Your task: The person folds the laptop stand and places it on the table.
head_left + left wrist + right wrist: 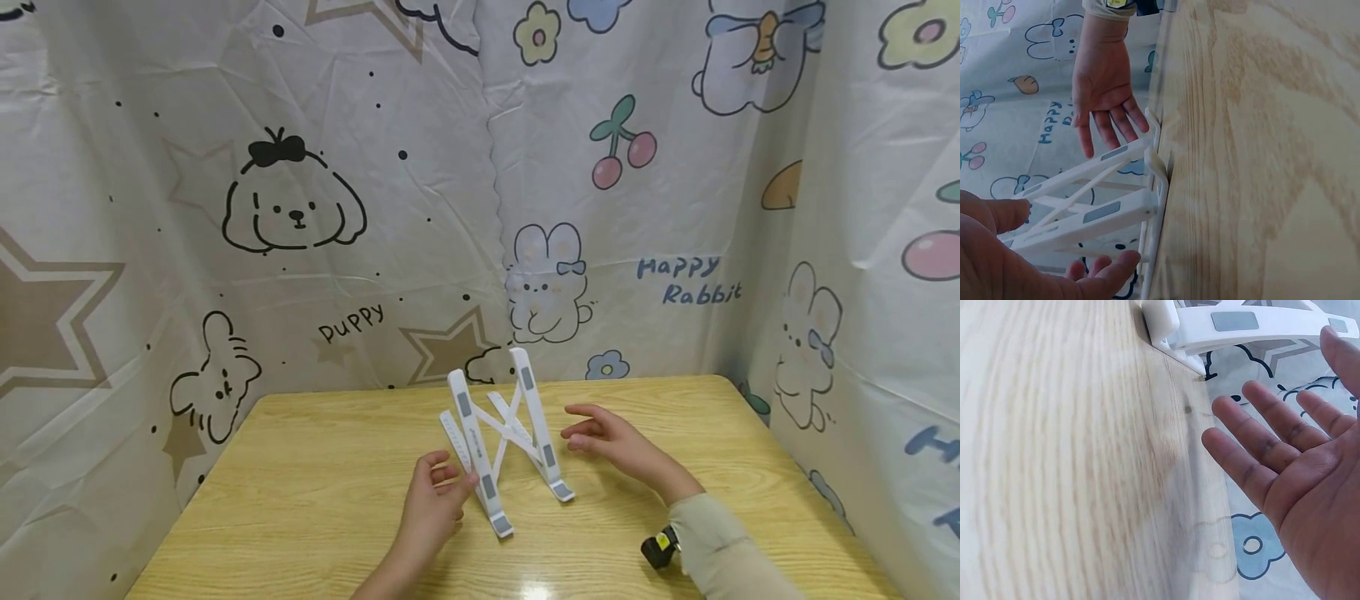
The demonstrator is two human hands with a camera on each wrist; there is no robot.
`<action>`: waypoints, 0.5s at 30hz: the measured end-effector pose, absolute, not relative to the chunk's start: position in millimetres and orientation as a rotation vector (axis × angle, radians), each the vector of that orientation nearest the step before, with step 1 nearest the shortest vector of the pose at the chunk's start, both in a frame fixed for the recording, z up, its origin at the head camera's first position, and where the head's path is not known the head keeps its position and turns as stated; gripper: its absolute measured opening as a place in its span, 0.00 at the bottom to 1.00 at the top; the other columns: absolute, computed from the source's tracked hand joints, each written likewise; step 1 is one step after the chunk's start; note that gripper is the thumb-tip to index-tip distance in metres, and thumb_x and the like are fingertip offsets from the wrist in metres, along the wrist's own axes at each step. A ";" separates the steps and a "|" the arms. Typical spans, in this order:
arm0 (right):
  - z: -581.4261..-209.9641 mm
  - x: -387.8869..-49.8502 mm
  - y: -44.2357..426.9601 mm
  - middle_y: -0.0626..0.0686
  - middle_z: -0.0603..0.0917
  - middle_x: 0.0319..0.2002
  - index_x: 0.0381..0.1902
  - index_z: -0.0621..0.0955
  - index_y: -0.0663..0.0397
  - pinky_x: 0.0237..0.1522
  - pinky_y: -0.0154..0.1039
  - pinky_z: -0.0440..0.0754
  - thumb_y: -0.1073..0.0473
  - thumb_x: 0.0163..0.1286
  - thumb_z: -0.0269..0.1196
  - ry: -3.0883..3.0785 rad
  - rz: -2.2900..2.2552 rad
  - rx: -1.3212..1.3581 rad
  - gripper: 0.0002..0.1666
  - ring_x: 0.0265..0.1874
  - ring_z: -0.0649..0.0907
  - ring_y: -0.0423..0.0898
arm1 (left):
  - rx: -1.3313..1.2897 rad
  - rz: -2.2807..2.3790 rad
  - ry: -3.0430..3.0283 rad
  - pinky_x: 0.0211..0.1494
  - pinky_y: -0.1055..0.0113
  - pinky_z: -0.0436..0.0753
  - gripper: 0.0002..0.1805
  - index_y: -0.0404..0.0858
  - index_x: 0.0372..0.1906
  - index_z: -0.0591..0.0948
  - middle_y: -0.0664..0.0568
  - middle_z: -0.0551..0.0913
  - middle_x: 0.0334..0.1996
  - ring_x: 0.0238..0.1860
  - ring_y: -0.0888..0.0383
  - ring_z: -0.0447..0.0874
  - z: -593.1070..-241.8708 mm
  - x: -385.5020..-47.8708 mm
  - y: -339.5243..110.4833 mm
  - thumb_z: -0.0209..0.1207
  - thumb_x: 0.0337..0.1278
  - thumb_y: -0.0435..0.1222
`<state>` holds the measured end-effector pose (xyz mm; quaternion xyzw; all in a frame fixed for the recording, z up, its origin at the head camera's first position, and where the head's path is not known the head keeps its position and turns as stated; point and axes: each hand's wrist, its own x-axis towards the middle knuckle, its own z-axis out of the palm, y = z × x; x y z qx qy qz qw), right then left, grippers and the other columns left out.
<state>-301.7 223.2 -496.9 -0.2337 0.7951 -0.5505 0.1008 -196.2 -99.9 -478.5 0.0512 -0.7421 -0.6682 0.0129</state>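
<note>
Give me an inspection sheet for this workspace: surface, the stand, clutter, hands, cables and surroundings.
Surface: wood-grain table, with a spot of glare near the bottom of the head view.
Job's things: one white folding stand, unfolded and standing on the table, grey pads on its two sloping arms.
Clutter: nothing seen.
Hands: left hand at the stand's left arm, contact unclear; right hand open, apart from the stand's right side. A black-and-yellow device sits at the right cuff.
Cables: nothing seen.
Surroundings: cartoon-printed cloth hangs behind the table.
</note>
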 end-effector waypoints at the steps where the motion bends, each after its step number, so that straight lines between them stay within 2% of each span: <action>1: -497.5 -302.8 221.8 0.71 0.81 0.60 0.77 0.63 0.61 0.57 0.44 0.85 0.55 0.78 0.61 2.330 -1.635 -0.692 0.36 0.58 0.84 0.62 | 0.159 -2.094 -2.302 0.39 0.62 0.84 0.38 0.32 0.69 0.64 0.35 0.74 0.57 0.49 0.49 0.79 -479.1 -196.3 -98.7 0.70 0.61 0.39; 4: -499.0 -305.4 217.3 0.72 0.80 0.60 0.76 0.63 0.62 0.56 0.53 0.86 0.57 0.77 0.62 2.263 -1.657 -0.676 0.36 0.57 0.84 0.62 | 0.146 -2.120 -2.283 0.38 0.62 0.83 0.36 0.32 0.68 0.64 0.35 0.75 0.56 0.47 0.51 0.80 -481.5 -196.7 -95.7 0.69 0.61 0.34; 6: -498.9 -306.1 214.3 0.71 0.80 0.59 0.75 0.63 0.64 0.55 0.56 0.85 0.59 0.76 0.63 2.233 -1.659 -0.669 0.36 0.57 0.84 0.62 | 0.132 -2.120 -2.278 0.37 0.61 0.84 0.34 0.32 0.68 0.64 0.35 0.76 0.55 0.46 0.52 0.80 -482.9 -196.9 -94.0 0.68 0.62 0.32; 10: -497.9 -306.6 209.7 0.69 0.82 0.58 0.74 0.64 0.66 0.53 0.56 0.86 0.61 0.75 0.64 2.202 -1.656 -0.656 0.36 0.54 0.85 0.62 | 0.115 -2.144 -2.260 0.36 0.62 0.85 0.32 0.32 0.66 0.65 0.36 0.75 0.53 0.45 0.54 0.80 -485.0 -197.9 -90.2 0.66 0.62 0.29; 15: -500.6 -309.0 205.6 0.66 0.83 0.54 0.72 0.68 0.65 0.50 0.55 0.88 0.63 0.73 0.65 2.173 -1.657 -0.611 0.33 0.50 0.86 0.59 | 0.112 -2.170 -2.248 0.35 0.60 0.86 0.29 0.31 0.64 0.66 0.38 0.75 0.51 0.42 0.54 0.79 -487.5 -199.1 -84.8 0.65 0.61 0.26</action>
